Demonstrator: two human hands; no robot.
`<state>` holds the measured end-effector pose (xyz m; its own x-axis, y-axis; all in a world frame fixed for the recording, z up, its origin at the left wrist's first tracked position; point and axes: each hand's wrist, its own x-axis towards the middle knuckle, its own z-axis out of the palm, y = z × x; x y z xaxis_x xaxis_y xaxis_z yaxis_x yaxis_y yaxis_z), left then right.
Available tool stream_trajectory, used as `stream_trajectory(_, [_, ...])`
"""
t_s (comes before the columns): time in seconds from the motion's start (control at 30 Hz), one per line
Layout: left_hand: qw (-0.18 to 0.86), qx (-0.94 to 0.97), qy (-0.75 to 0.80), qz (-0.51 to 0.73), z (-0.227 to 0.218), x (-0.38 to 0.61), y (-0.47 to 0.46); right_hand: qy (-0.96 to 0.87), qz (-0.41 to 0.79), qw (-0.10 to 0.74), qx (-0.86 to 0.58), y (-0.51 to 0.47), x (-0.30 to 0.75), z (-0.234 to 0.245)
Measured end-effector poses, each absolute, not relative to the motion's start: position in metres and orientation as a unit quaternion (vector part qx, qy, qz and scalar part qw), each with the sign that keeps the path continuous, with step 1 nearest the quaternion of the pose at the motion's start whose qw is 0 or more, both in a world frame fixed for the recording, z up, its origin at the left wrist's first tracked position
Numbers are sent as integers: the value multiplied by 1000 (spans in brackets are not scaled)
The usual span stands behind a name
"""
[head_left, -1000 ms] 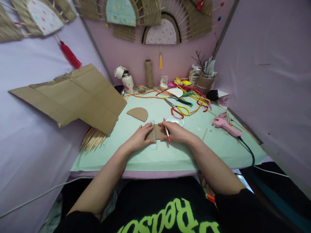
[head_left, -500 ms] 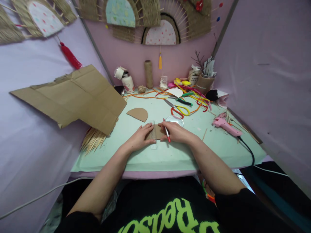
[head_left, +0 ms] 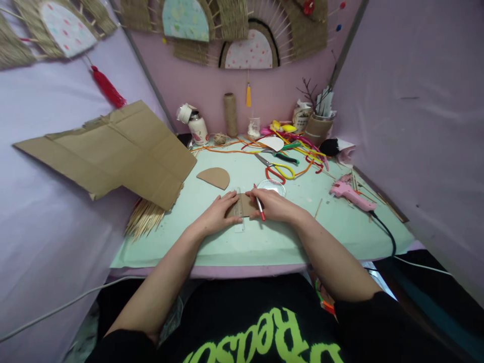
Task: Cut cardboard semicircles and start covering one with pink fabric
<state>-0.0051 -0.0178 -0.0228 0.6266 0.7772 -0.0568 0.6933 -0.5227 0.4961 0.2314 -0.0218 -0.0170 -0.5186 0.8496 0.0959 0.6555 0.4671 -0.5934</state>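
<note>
A clear ruler [head_left: 238, 225] lies upright across a small piece of brown cardboard [head_left: 247, 205] at the near middle of the table. My left hand [head_left: 218, 213] presses the ruler down on the cardboard, its thumb low and its fingertips higher up. Between the fingers of my right hand [head_left: 275, 204] is a white-and-red pen [head_left: 260, 207], tilted with its red end towards me. The fingertips and thumb of that hand also touch the cardboard's right side. A half-round cardboard piece [head_left: 215, 177] lies just beyond my left hand, and a clear round dish [head_left: 273, 187] beyond my right.
Red-and-yellow scissors [head_left: 278, 169] and green-handled pliers [head_left: 286, 159] lie farther back. A pink glue gun [head_left: 351, 195] with a black cord is at the right. On the left, a large cardboard sheet [head_left: 124, 151] leans over thin sticks [head_left: 145, 219]. A bottle [head_left: 198, 128] and twine spool [head_left: 230, 115] stand behind.
</note>
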Motion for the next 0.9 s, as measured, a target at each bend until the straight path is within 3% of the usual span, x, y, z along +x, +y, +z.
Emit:
stream_trajectory(0.17, [241,868,424,91,-23,-5,-18,-837,256,200,-440,-20,233,-19])
stream_trajectory(0.4, [242,872,412,103,-25,-6,-17,-853,226,288,-371,-21,226,-16])
stream_trajectory(0.9, [261,866,407,124,-23,-8,-18,-908,158,165,-351,-35,209,-14])
